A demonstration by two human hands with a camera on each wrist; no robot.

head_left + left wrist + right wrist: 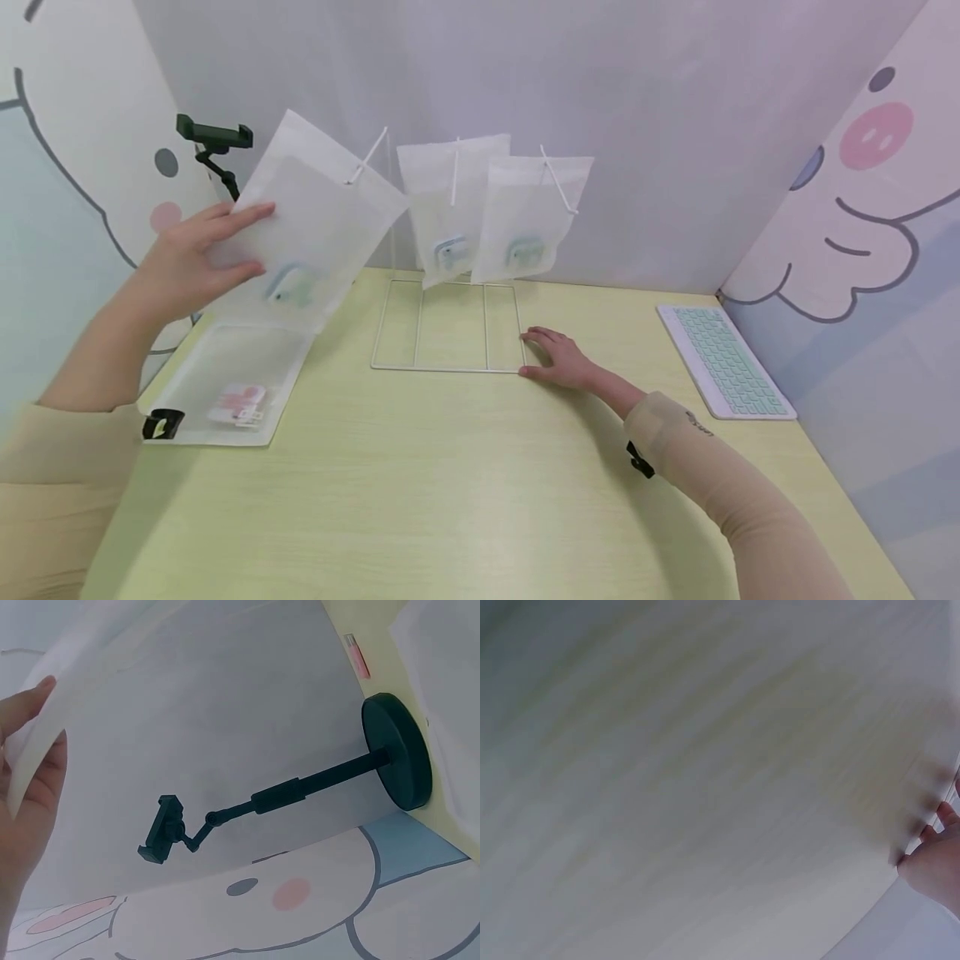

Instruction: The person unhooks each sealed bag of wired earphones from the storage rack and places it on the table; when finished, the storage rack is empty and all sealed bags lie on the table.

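Observation:
In the head view, my left hand (pixel 176 262) pinches the left edge of a translucent white bag (pixel 322 221). A small blue, white and green thing shows through it. The bag's upper right part meets a white hook (pixel 367 156) on a white wire rack (pixel 453 368) and is tilted. The left wrist view also shows the bag's edge between thumb and fingers of my left hand (pixel 34 765). My right hand (pixel 558 360) rests at the right side of the rack's base, fingers on the wire. In the right wrist view, my right hand (pixel 934 862) has its fingertips against the tabletop.
Two similar bags, one in the middle (pixel 431 179) and one on the right (pixel 517 200), hang from other hooks. Another bag (pixel 292 367) lies flat at left with a pink-and-white plug charger (pixel 240 404). A black phone stand (pixel 281 796) stands behind. A mint keyboard (pixel 723 358) lies right.

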